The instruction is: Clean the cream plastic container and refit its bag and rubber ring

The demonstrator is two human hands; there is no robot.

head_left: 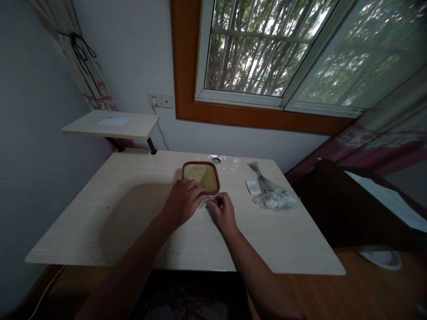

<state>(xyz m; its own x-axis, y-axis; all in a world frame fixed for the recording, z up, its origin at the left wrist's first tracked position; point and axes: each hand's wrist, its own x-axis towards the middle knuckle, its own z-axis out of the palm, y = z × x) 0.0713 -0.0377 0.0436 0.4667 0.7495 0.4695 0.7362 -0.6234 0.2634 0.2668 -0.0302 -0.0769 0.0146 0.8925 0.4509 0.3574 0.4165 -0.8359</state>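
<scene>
Both my hands meet at the middle of a pale wooden table, just in front of a small square container with a brown rim and a yellowish inside. My left hand is curled, with its fingertips on a small pale thing that lies on the table. My right hand pinches the same thing from the right. The thing is mostly covered by my fingers, and I cannot make out what it is.
A knotted clear plastic bag with whitish contents lies to the right, beside a small white packet. A raised shelf stands at the table's back left. A dark bed frame stands right of the table. A window fills the wall behind.
</scene>
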